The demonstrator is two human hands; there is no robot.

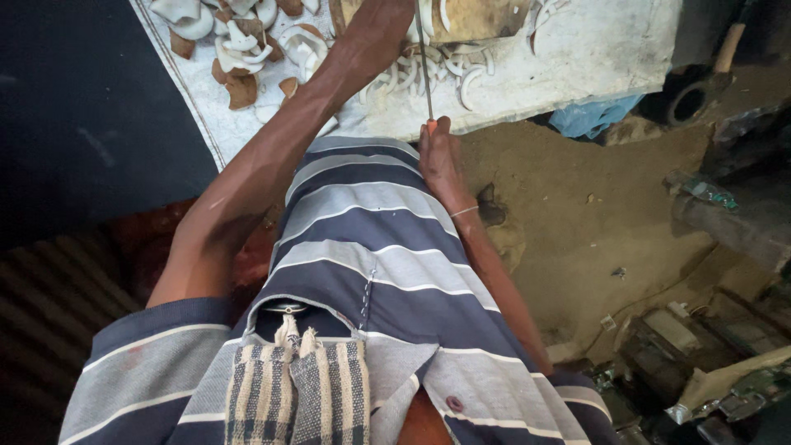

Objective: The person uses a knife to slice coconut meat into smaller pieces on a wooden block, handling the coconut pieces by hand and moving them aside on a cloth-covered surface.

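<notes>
Dirt floor [577, 214], white sheet [577, 58] strewn with coconut pieces [239, 49], right hand [438, 156] clamped on knife [423, 66] at sheet edge, left hand [375, 33] pressing on wooden block [478, 18], grip unclear.

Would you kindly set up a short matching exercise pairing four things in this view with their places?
1. right hand
2. left hand
3. coconut pieces
4. blue cloth

a. heaped on the white sheet, upper left
b. pressing on the wooden board
c. on the ground under the sheet's edge
d. gripping the orange knife handle

Pairs: 1-d, 2-b, 3-a, 4-c
</notes>
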